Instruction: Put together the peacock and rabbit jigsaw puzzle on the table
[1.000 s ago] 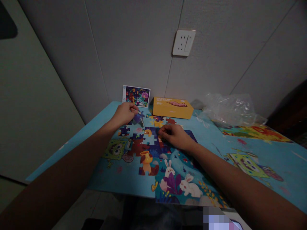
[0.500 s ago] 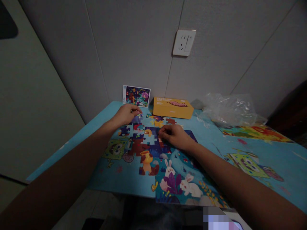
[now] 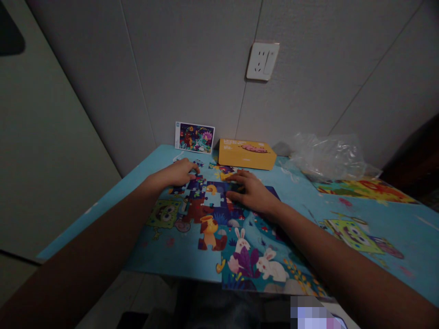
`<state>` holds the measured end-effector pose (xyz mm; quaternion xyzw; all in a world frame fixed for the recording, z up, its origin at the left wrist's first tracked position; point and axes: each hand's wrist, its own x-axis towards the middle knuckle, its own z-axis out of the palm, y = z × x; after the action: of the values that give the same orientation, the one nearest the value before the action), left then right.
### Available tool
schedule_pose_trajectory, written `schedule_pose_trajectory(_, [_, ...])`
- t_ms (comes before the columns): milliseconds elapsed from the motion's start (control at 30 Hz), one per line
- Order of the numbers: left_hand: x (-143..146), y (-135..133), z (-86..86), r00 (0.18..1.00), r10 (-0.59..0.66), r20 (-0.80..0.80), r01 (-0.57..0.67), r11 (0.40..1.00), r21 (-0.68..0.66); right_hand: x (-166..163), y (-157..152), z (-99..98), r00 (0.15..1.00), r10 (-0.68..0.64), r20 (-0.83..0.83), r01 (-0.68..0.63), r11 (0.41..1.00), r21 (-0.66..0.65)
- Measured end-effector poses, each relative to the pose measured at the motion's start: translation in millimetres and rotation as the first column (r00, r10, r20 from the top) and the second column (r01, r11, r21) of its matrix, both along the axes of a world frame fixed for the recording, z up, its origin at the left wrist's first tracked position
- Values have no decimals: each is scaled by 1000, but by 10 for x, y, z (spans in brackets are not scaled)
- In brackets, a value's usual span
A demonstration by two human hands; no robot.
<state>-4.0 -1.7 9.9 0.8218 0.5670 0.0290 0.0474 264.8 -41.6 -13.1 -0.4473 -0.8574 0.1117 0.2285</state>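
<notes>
A partly joined jigsaw puzzle with rabbits, plants and a fox-like animal lies on the table. My left hand is at its upper left, with thumb and index finger closed on a dark purple puzzle piece; the grip is partly hidden. My right hand rests over the puzzle's upper part, fingers stretched and thumb apart, holding nothing visible. Its fingertips are close to a yellow puzzle piece. Between the hands, a gap in the puzzle shows the light blue table cover.
A picture card leans against the wall beside a yellow box. Clear plastic wrap lies at the back right on a colourful sheet. The blue table cover has cartoon prints. A wall socket is above.
My left hand has lowered slightly toward me, and a purple piece now shows under its thumb. My right hand's fingers have spread from a closed pose and reach farther forward.
</notes>
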Motion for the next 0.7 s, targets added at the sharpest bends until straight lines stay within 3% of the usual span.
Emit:
schedule_pose_trajectory(233, [55,-19,28,999,-19,31,19,1000,8,16,14,-35,996,16,90,-10,998,-66])
schedule_pose_trajectory(467, [-1,49,-32,978,197,-65,-194,980,44,34,23,-36,996,45,81,-41,998,-51])
schedule_pose_trajectory(700, [27,83,-87,949,315,4,-315,947,64,22,4,-11,996,44,81,-39,997,-66])
